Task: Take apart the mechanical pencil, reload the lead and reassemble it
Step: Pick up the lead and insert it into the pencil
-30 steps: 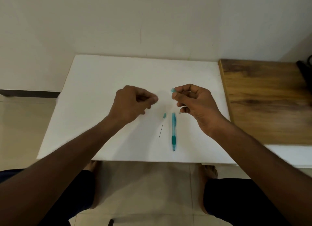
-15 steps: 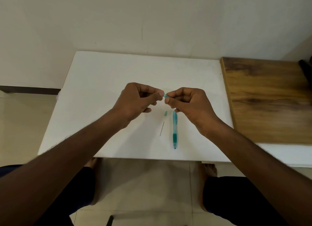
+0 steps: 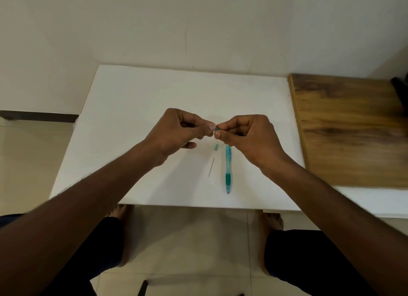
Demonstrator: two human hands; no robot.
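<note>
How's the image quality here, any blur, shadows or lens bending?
Head view: soft, even light with faint shadows under the left hand and right hand; pencil barrel and lead look sharp; the white table edges bow from wide-angle distortion.

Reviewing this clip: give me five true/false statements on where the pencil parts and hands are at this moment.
1. The pencil body lies on the white board. True.
2. The lead is already inside the pencil body. False: it lies loose on the board, left of the body.
3. The left hand and right hand meet at their fingertips above the board. True.
4. The right hand pinches a small teal piece. True; what the left hand pinches cannot be told.
5. The small teal cap sits on the wooden surface. False: it is on the white board, near the top end of the lead.
</note>
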